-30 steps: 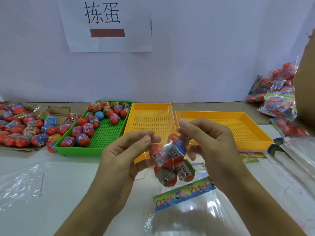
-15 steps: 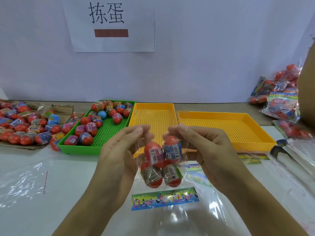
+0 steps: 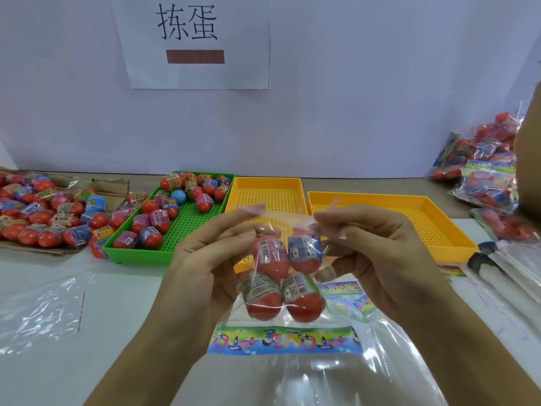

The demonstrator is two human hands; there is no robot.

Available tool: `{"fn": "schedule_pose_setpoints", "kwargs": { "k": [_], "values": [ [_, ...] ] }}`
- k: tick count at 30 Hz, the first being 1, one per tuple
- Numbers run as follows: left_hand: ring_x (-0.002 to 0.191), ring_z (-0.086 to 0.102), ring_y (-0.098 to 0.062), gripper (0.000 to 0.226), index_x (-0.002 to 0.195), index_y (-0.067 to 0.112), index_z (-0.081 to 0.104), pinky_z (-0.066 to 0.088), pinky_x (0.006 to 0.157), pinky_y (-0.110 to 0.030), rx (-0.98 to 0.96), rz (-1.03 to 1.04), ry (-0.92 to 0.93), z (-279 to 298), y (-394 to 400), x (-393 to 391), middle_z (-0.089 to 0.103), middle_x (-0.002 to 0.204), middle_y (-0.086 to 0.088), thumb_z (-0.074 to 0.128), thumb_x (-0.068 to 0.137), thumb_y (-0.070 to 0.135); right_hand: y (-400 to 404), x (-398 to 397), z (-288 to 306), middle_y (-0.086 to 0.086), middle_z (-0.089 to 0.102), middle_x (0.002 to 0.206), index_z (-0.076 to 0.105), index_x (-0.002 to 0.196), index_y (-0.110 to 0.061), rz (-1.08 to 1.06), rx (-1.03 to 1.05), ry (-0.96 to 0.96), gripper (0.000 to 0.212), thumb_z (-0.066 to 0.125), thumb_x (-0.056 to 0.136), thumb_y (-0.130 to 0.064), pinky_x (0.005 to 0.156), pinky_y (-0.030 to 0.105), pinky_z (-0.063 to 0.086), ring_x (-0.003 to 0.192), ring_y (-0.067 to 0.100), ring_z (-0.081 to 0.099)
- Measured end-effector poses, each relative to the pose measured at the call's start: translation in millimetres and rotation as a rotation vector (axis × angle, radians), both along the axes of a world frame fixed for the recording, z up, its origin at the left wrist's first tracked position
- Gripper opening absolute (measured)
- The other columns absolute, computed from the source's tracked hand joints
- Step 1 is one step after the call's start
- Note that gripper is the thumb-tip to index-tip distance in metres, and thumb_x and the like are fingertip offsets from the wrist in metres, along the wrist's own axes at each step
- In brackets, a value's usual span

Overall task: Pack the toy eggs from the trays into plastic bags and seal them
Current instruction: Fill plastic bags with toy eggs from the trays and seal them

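Nearest the camera, a clear plastic sheet with a colourful printed strip [image 3: 285,340] is spread flat on the white counter [image 3: 123,306]. Just above it, a small clear plastic bag [image 3: 282,276] is held up off the counter between both hands. The bag's top edge is pinched by the left hand [image 3: 205,271] on one side and by the right hand [image 3: 377,259] on the other, fingers and thumb closed on the film. Four toy eggs [image 3: 270,260] are seen inside the bag, stacked two over two, red ends down. To the left, another clear plastic sheet [image 3: 38,309] lies on the counter. Behind the hands, two yellow trays [image 3: 439,227] stand side by side, and a green tray [image 3: 175,238] to their left holds loose eggs. Farther left, more eggs are heaped on flattened cardboard [image 3: 111,186]. At far right, filled bags [image 3: 489,180] are piled. A paper sign [image 3: 199,39] is fixed to the wall behind.
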State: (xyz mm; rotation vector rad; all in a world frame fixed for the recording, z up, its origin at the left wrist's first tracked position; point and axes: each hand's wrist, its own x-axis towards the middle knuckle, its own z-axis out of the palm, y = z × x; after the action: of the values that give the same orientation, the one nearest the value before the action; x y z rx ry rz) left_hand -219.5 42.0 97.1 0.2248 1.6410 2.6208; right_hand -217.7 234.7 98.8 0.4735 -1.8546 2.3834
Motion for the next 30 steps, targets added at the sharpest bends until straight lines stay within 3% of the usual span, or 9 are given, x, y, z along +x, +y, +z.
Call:
{"fn": "schedule_pose_setpoints", "kwargs": {
  "k": [6,8,10,13,16,19,23,27,30],
  "values": [
    [0.081,0.043,-0.038,0.018,0.062,0.02,0.078,0.049,0.046,-0.021,-0.126,0.056,0.059,5.2,-3.3,5.7,0.06,0.079,-0.031,0.066,0.051,0.025,0.9,-1.5,-1.3,0.004,0.069,0.063,0.075,0.061,-0.016,0.01,-0.039,0.084,0.033,0.054,0.076,0.004,0.045,0.027,0.055,0.054,0.015,0.069],
    [0.077,0.046,-0.039,0.018,0.057,0.019,0.075,0.05,0.045,-0.022,-0.129,0.055,0.066,5.6,-2.3,8.2,0.07,0.079,-0.02,0.066,0.046,0.029,1.6,-2.2,-1.6,0.007,0.069,0.063,0.073,0.06,-0.015,0.021,-0.014,0.114,0.034,0.053,0.078,0.006,0.047,0.027,0.056,0.057,0.018,0.071],
    [0.074,0.05,-0.039,0.012,0.055,0.02,0.074,0.052,0.047,-0.023,-0.14,0.063,0.089,5.8,-2.1,10.3,0.075,0.076,-0.005,0.064,0.051,0.027,1.6,-2.9,-2.4,0.01,0.069,0.067,0.073,0.06,-0.015,0.022,0.014,0.138,0.033,0.054,0.079,0.005,0.05,0.028,0.057,0.062,0.021,0.071],
    [0.07,0.071,-0.02,0.02,0.051,0.016,0.071,0.057,0.049,-0.024,-0.132,0.07,0.098,4.3,-1.6,9.2,0.075,0.073,-0.005,0.056,0.061,0.01,1.6,-2.6,-3.9,0.011,0.068,0.071,0.071,0.059,-0.017,0.002,0.047,0.156,0.033,0.056,0.079,0.004,0.051,0.028,0.057,0.064,0.023,0.07],
    [0.063,0.07,-0.012,0.042,0.044,0.01,0.067,0.055,0.048,-0.021,-0.069,0.048,0.069,3.7,-1.4,6.9,0.071,0.065,-0.009,0.043,0.072,-0.01,-1.0,-0.4,-3.7,0.006,0.071,0.072,0.071,0.061,-0.015,0.007,0.073,0.173,0.033,0.054,0.079,0.007,0.052,0.027,0.057,0.064,0.021,0.071],
    [0.059,0.069,-0.017,0.033,0.044,0.003,0.065,0.054,0.046,-0.023,0.048,0.031,0.012,3.0,-3.3,3.4,0.069,0.064,-0.013,0.043,0.069,0.005,-4.4,2.0,-4.0,0.005,0.072,0.071,0.071,0.062,-0.012,-0.012,0.097,0.19,0.031,0.055,0.078,0.009,0.054,0.028,0.058,0.065,0.023,0.072],
    [0.071,0.073,-0.019,0.022,0.055,0.015,0.07,0.056,0.052,-0.024,-0.182,0.091,0.102,-4.9,-4.7,1.4,0.075,0.079,-0.008,0.09,0.055,0.025,-2.7,1.9,-4.3,0.0,0.074,0.074,0.072,0.064,-0.01,-0.07,0.139,0.213,0.028,0.055,0.078,0.008,0.064,0.026,0.059,0.076,0.015,0.073],
    [0.093,0.073,-0.018,0.02,0.065,0.02,0.074,0.06,0.065,-0.028,-0.258,0.129,0.189,-10.9,-2.1,2.7,0.076,0.091,-0.004,0.082,0.049,0.028,3.6,-2.6,-8.3,0.0,0.077,0.098,0.073,0.069,-0.011,-0.213,0.25,0.151,0.035,0.052,0.085,0.012,0.087,0.028,0.057,0.106,0.01,0.069],
    [0.097,0.072,-0.013,0.021,0.073,0.02,0.073,0.06,0.063,-0.026,-0.32,0.149,0.285,-12.7,-4.8,4.6,0.076,0.095,0.001,0.081,0.055,0.029,4.3,-4.7,-8.9,-0.003,0.076,0.095,0.071,0.084,-0.011,-0.402,0.275,0.083,0.027,0.047,0.09,0.0,0.074,0.029,0.057,0.094,0.012,0.071]
  ]
}}
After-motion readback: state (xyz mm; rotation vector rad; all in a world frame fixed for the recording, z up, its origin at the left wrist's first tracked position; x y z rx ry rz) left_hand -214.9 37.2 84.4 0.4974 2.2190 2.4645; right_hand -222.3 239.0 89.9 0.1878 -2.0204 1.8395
